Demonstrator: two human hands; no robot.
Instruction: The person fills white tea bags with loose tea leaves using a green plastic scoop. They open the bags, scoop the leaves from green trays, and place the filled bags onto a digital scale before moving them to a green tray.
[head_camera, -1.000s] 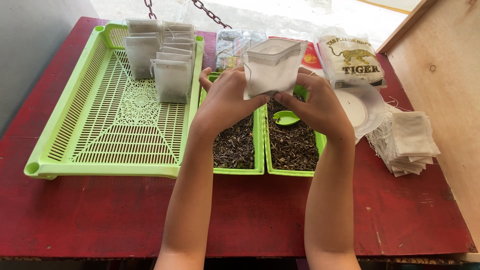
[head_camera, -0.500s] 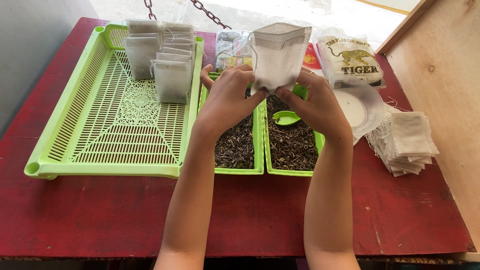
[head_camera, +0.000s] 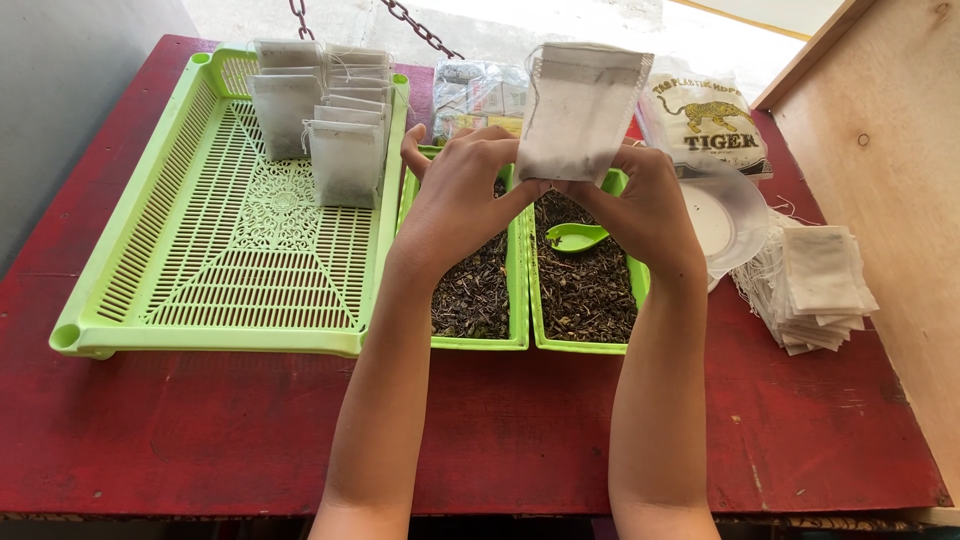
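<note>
Both my hands hold one white paper filter bag (head_camera: 582, 112) upright above two small green trays of dark loose tea. My left hand (head_camera: 462, 190) grips its lower left corner, my right hand (head_camera: 640, 195) its lower right. The bag's open top points away from me. Below my hands, a green scoop (head_camera: 576, 237) lies on the tea in the right small tray (head_camera: 583, 346). The left small tray (head_camera: 478, 342) sits beside it, touching.
A large green slotted tray (head_camera: 210, 250) at left holds several filled bags (head_camera: 325, 120) standing at its far end. A stack of empty bags (head_camera: 815, 288) lies at right, by a white bowl (head_camera: 722, 212) and plastic packets (head_camera: 705, 118). A wooden board (head_camera: 880, 140) borders the right side.
The bag has been raised from just above the trays and turned upright, with both hands now pinching its bottom edge.
</note>
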